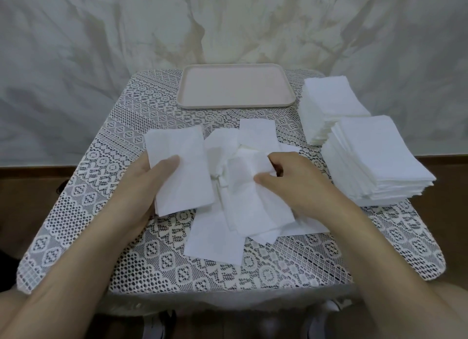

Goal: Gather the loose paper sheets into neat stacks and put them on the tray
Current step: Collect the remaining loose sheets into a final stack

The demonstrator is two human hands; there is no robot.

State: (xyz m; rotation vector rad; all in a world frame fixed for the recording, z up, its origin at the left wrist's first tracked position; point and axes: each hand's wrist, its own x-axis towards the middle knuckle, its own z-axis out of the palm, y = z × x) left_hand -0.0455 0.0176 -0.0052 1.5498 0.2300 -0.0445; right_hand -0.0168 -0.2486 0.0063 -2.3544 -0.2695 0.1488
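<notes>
Half done at best: with a far stack (pixel 334 103) and a near stack (pixel 377 166) squared on the lace-covered surface (pixel 141 262) beside the tray (pixel 236 106), which held nothing yet, my left grip (pixel 141 184) clasped a small sheaf (pixel 182 181) and my right grip (pixel 298 181) pinched a crumpled sheet (pixel 243 166) from the loose pile (pixel 215 245).

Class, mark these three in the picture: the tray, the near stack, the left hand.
tray (pixel 236 87): head view, its bare floor.
near stack (pixel 379 156): head view, middle of its top sheet.
left hand (pixel 141 186): head view, below the thumb's base.
</notes>
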